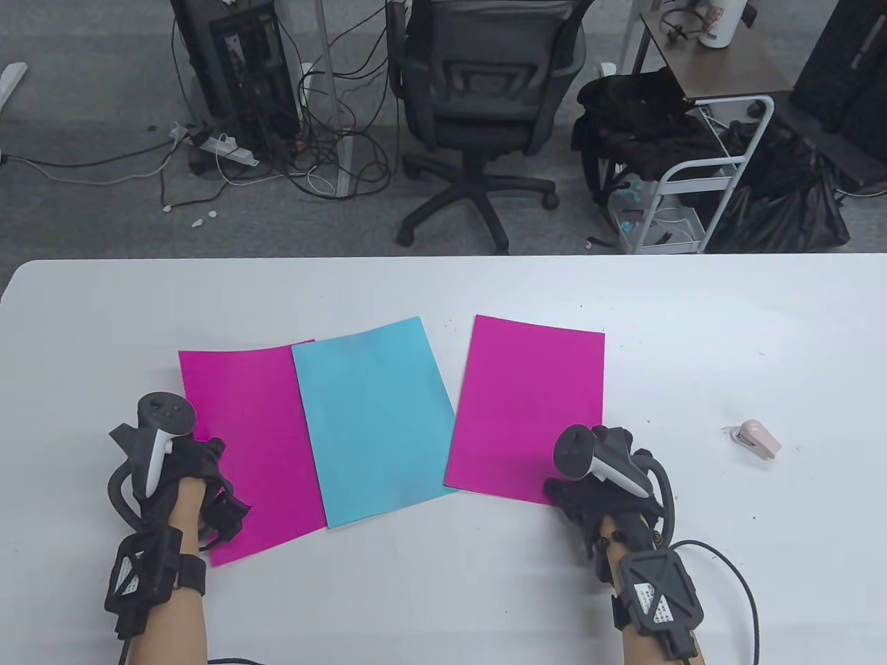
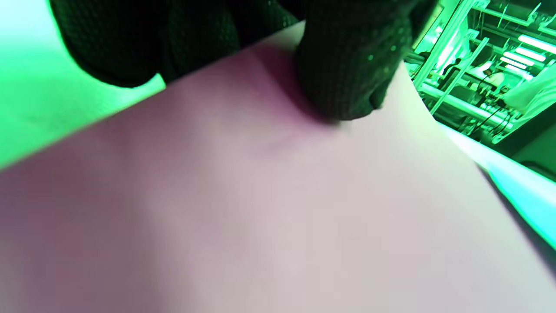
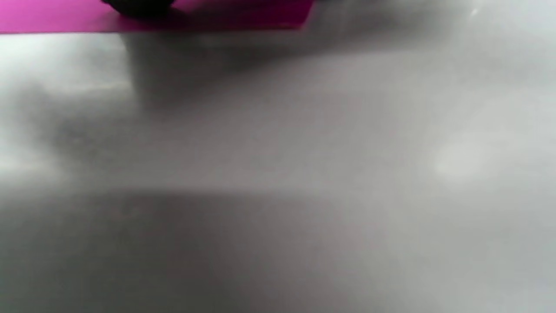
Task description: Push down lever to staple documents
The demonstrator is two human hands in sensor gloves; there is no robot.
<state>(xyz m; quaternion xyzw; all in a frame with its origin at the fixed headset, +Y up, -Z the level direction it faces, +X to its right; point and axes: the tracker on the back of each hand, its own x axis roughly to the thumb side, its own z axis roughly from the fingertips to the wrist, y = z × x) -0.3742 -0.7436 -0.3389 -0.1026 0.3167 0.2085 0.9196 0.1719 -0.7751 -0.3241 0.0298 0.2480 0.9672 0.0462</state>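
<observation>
Left fingertips (image 2: pixel 343 87) are down on the left magenta sheet (image 1: pixel 249 443), one gloved tip pressing flat on the paper in the wrist view; nothing is pinched, the rest of the fingers are cut off at the top edge. That left hand (image 1: pixel 187 485) rests on the sheet's near left part, just left of the blue sheet (image 1: pixel 374 422), which overlaps its right edge.

Over to the right hand (image 1: pixel 596 485): it sits on the near right corner of the right magenta sheet (image 1: pixel 527 409), right of the blue sheet. Its fingers are hidden under the tracker, and the right wrist view is a blur, only a dark tip at the top edge on magenta, so I cannot tell their grip.

The stapler (image 1: pixel 757 439), small and pale pink, lies on the white table (image 1: pixel 443 596) well right of the blue sheet, apart from both hands.
</observation>
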